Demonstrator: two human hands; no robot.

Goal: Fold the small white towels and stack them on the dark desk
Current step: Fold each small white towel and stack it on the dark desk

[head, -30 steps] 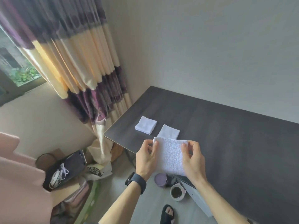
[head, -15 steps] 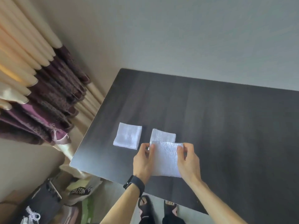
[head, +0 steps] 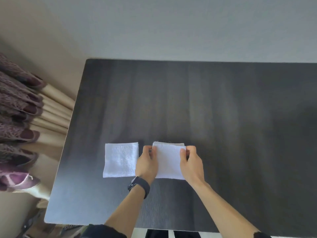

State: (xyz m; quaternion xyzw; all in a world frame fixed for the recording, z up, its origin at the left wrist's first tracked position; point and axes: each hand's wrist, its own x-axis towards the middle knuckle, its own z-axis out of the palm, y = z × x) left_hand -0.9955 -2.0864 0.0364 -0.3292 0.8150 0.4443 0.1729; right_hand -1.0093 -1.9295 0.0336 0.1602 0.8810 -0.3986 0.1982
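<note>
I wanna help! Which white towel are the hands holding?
The right white terry towel, pinched by left hand and right hand; the left folded towel lies untouched.

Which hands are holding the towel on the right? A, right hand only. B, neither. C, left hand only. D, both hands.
D: the left hand and the right hand each pinch a side edge of the right towel.

Arms stretched forward, left hand (head: 146, 163) and right hand (head: 192, 164) each pinch the towel (head: 169, 162) with curled fingers.
</note>
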